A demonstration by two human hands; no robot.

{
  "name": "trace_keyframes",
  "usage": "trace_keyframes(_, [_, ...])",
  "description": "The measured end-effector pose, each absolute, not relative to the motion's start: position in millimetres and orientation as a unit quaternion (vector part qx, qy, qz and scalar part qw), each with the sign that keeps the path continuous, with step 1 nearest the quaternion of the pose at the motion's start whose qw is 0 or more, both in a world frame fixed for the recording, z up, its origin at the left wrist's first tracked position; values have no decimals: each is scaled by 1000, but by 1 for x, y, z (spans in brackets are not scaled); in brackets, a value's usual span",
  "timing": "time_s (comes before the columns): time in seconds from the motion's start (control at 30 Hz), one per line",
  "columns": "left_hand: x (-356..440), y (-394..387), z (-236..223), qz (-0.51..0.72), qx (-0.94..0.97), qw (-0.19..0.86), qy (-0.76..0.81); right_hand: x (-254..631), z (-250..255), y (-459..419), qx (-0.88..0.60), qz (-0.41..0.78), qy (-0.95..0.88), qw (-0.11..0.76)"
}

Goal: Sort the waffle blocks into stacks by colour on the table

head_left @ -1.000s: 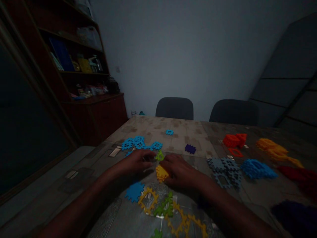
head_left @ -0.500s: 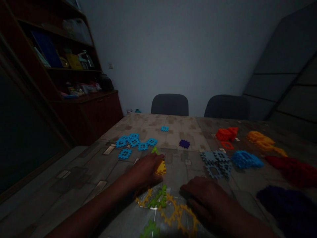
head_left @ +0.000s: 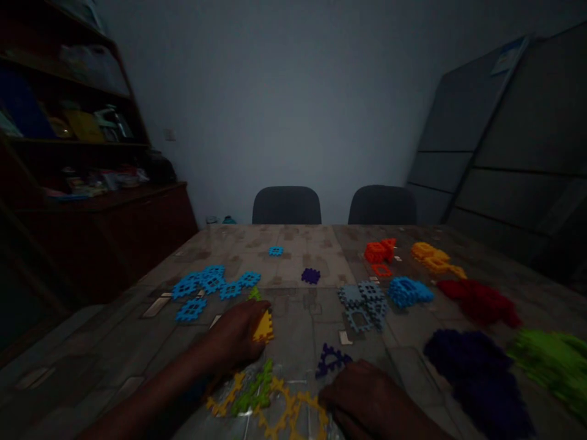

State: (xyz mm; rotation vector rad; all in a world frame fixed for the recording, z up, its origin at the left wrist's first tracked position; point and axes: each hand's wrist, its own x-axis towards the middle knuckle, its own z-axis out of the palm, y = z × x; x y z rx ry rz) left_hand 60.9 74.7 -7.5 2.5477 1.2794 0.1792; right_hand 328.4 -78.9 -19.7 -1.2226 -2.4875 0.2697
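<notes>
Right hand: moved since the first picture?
Yes: the right hand has shifted rightward and nearer the camera, judged against the grey pile.

on the table point(head_left: 293, 305), a middle piece point(head_left: 263, 328) sits between the thumb and fingers of the left hand point(head_left: 241, 330), with a loose cluster point(head_left: 213, 282) beyond it to the left. before it runs a row of pieces point(head_left: 257, 391); the right hand point(head_left: 367, 391) is at its right end, a lone piece point(head_left: 324, 365) just beyond that hand. heaps point(head_left: 481, 300) lie spread along the right side. two chairs point(head_left: 287, 205) stand behind the table, before the wall point(head_left: 298, 110); a cabinet point(head_left: 114, 244) stands to the left.
</notes>
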Motion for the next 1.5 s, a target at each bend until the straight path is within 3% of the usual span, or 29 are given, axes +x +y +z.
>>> trace_keyframes(0.27, [60,88,-40,133,888,135,419,324,-4,-72,-470,168,-832,242])
trace_keyframes(0.43, [47,88,-43,166,869,189,427,309,5,-49,-473,204,-810,280])
trace_keyframes(0.7, [16,100,-20,295,804,260,447,279,19,22,-441,174,-864,170])
trace_keyframes(0.9, [21,94,5,327,774,260,475,270,21,58,-407,173,-892,86])
trace_keyframes(1.13, [23,95,-6,332,783,271,450,249,17,69,-368,129,-921,11])
trace_keyframes(1.5, [25,90,-5,270,791,292,465,245,19,80,-333,102,-937,-4])
